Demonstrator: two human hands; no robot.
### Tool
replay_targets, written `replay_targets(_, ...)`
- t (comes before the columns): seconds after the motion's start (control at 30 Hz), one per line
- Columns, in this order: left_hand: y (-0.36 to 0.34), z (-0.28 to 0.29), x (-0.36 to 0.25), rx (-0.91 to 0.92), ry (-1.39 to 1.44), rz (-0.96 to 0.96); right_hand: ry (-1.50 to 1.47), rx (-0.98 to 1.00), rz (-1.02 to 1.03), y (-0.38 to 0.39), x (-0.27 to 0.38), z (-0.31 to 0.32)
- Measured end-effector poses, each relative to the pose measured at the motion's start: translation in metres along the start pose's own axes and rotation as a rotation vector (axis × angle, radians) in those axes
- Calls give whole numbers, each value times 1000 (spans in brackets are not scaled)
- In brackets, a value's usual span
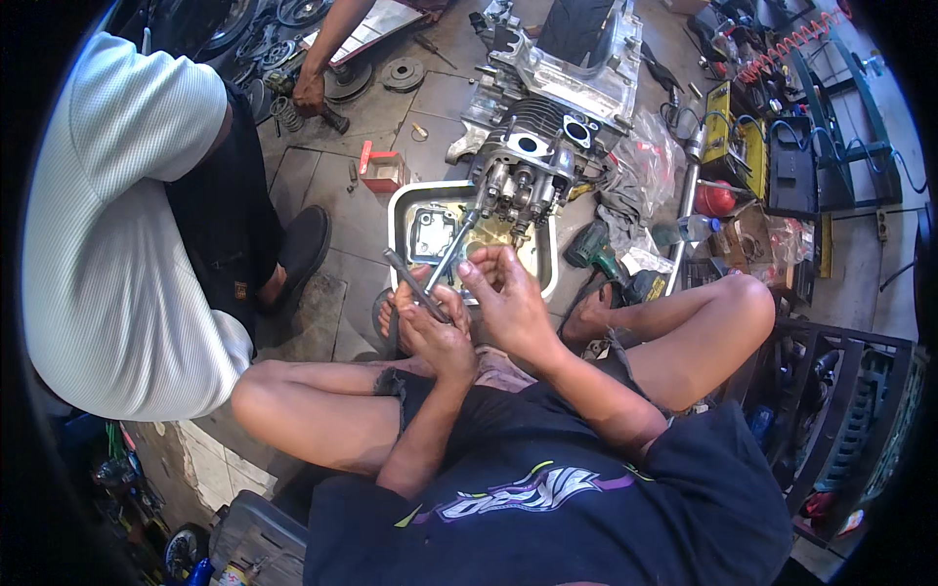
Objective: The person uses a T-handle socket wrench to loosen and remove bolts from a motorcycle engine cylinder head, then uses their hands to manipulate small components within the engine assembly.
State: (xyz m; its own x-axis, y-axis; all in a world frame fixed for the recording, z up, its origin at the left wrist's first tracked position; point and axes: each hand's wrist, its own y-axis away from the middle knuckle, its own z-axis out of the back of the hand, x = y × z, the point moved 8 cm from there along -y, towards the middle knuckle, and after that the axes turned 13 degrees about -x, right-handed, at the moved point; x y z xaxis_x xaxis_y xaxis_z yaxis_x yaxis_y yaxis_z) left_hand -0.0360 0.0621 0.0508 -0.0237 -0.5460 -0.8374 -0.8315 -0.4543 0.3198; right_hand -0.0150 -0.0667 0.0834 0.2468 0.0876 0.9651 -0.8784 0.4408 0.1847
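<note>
My left hand [435,337] is closed around a dark metal rod [405,269], which slants across the lower end of a chrome tool shaft [451,249]. That shaft reaches up to the front of an engine cylinder head [518,171]. My right hand [503,303] has curled fingers and thumb beside the shaft; what they pinch, if anything, is hidden. Under the engine's front sits a white-rimmed tray [399,210] holding a metal cover [432,230] and some yellowish liquid.
A person in a white shirt [127,244] is close at my left; a hand [311,93] grips a part among gears and springs. A red box [381,171], green drill [601,254], rags, yellow toolbox [723,137] and metal racks [831,430] surround me.
</note>
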Motion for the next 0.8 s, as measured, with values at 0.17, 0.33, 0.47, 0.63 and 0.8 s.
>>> replay_targets(0.17,18,-1,-8,184,-360,-291,-399,308,-528,16,-49,-33)
replay_targets(0.33,22,2,-11,303,-357,-325,-718,341,-695,20,-40,-29)
replay_targets(0.47,13,18,-4,168,-326,-261,-578,290,-483,11,-36,-28)
replay_targets(0.63,22,-10,-43,136,-673,-569,-450,241,-360,-2,-38,-24)
replay_targets(0.8,26,-3,-49,207,-800,-542,-424,265,-452,8,-44,-26)
